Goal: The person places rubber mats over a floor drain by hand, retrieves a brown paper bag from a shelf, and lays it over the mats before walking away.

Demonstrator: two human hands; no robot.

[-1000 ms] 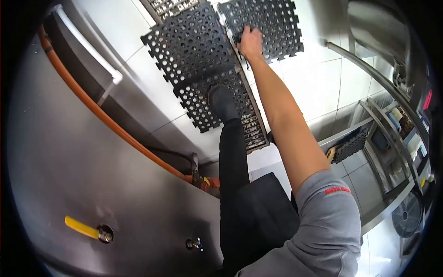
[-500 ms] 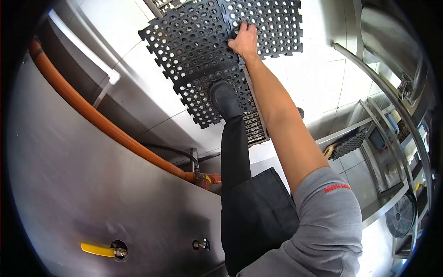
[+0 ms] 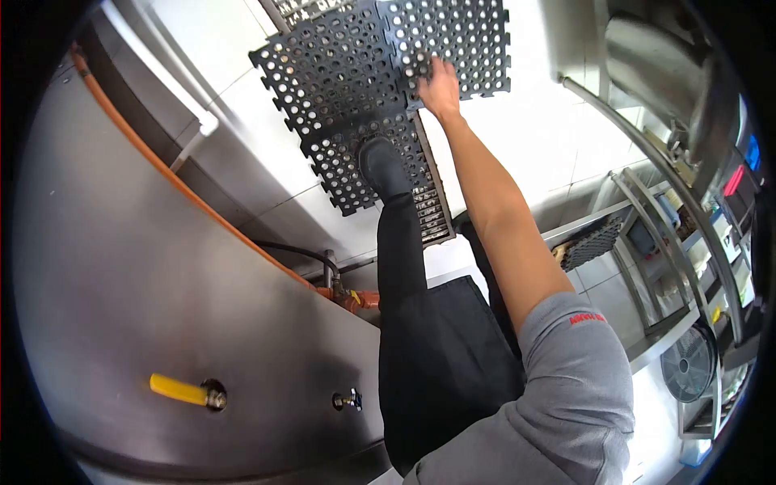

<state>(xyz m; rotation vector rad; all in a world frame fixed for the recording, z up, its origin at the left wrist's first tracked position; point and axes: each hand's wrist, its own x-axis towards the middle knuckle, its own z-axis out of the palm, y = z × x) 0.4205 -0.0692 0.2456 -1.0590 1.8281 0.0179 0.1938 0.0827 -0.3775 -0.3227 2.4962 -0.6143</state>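
My right hand [image 3: 440, 87] reaches down to the black rubber floor mat [image 3: 465, 44] with round holes, near its corner and the seam with the mat on the left. Its fingers are blurred but look apart, touching or just over the rubber. Beside it lies a second perforated black mat [image 3: 327, 69], and a smaller mat piece [image 3: 335, 174] lies below that. My dark shoe [image 3: 381, 166] stands on the smaller piece. My left hand is out of view.
A metal floor drain grate [image 3: 432, 214] runs beside the mats. On the left stands a steel panel [image 3: 162, 275] with a yellow valve handle [image 3: 178, 390] and an orange pipe [image 3: 194, 202]. Steel rails [image 3: 647, 145] and shelves stand on the right, with a round black fan-like object [image 3: 687, 364].
My right hand has shifted slightly right and back toward me over the mats, and its fingers have moved closer in. The view has shifted a little; the mats look about as before.
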